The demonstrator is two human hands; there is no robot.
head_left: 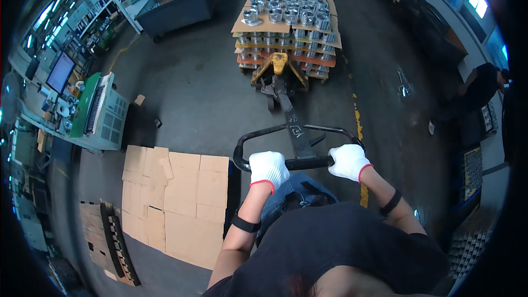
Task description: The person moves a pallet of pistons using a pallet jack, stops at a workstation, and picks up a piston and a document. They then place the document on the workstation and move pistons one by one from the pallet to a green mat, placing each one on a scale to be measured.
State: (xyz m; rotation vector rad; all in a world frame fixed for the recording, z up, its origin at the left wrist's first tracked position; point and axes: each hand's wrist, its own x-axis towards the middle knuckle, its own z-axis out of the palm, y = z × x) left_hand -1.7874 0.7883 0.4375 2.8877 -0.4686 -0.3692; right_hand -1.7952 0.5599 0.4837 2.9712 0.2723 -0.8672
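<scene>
Both my hands wear white knit gloves with red cuffs. My left hand [268, 168] is wrapped round the left end of the black loop handle [308, 163] of a pallet jack. Round the right end of the same handle my right hand [348, 161] is closed. From the handle a dark shaft [297, 135] runs forward to the jack's yellow frame [280, 64]. Beyond it stands a stack of shiny metal cylindrical parts [291, 15], in several layers with cardboard sheets [270, 26] between them. The jack's forks are hidden under the load.
Flattened cardboard [195, 198] covers a platform at my left, beside a wooden pallet [104, 239]. Farther left stands a workstation cabinet [104, 113] with a monitor [61, 72]. A grey bin [179, 14] is at the far left. A yellow floor line [358, 124] runs along the right; a person [476, 91] bends beyond it.
</scene>
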